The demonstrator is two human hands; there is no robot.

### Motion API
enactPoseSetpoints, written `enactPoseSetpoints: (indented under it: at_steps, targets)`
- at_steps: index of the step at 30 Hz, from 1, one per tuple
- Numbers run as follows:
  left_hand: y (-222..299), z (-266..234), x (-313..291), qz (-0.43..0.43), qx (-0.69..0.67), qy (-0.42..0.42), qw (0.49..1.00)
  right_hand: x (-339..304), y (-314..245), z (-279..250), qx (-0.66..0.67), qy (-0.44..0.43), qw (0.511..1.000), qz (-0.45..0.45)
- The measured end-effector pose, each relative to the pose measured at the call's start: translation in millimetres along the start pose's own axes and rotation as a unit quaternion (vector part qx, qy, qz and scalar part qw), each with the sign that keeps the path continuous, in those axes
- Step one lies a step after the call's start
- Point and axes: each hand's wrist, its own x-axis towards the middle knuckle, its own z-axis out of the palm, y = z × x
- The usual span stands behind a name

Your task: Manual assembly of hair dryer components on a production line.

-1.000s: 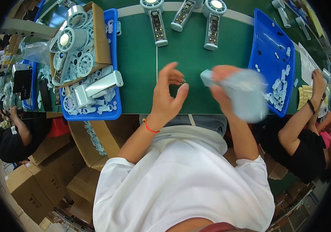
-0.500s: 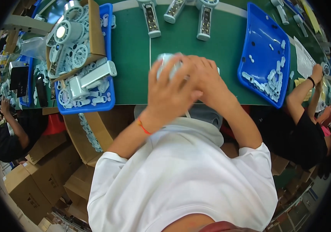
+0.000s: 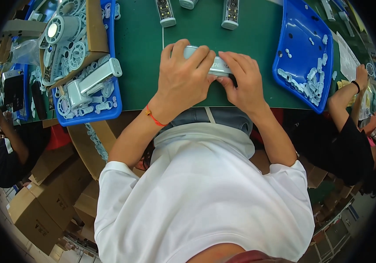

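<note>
Both my hands close around a pale grey handheld fan body [image 3: 220, 66], held level above the green table. My left hand [image 3: 182, 72] covers its round end with bent fingers. With thumb and fingers, my right hand [image 3: 243, 79] grips the handle end, and a strip of the handle shows between the hands. Beyond them lie more fan bodies, their handles open to bare circuit boards: one handle [image 3: 166, 13] to the left, another [image 3: 231, 15] to the right. The upper ends of these are cut off by the picture's edge.
At left, a cardboard box [image 3: 98, 30] of round fan housings sits on a blue tray [image 3: 117, 94] with small pale parts. A tilted blue tray [image 3: 295, 52] at right holds small clips. Co-workers' arms [image 3: 343, 101] show at both sides. Cartons [image 3: 34, 215] stand below left.
My hands have turned the fan body so its handle now shows, pointing right. My right hand has moved from overlapping the left to the handle end. The whole view has shifted slightly.
</note>
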Motion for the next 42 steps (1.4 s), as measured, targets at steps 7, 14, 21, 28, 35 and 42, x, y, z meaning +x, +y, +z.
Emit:
enactPoseSetpoints:
  at_steps: [7,14,21,28,35,42]
  targets:
    - [1,2,4,0.027,0.036,0.012,0.999,0,2,5,-0.044,0.007,0.998,-0.044]
    - [2,6,3,0.025,0.016,0.042,0.999,-2,-6,6,-0.035,0.013,0.999,0.003]
    - [-3,13,6,0.053,0.102,0.041,0.993,-3,-6,14,-0.044,0.046,0.998,0.012]
    - [-1,7,6,0.052,0.059,0.023,0.997,-5,-8,13,-0.061,0.052,0.997,0.004]
    - [-4,13,7,0.047,0.065,0.003,0.997,-7,-8,15,-0.039,0.062,0.997,0.02]
    - [-9,4,11,0.055,0.019,0.002,0.998,2,-5,2,0.018,0.022,0.999,0.032]
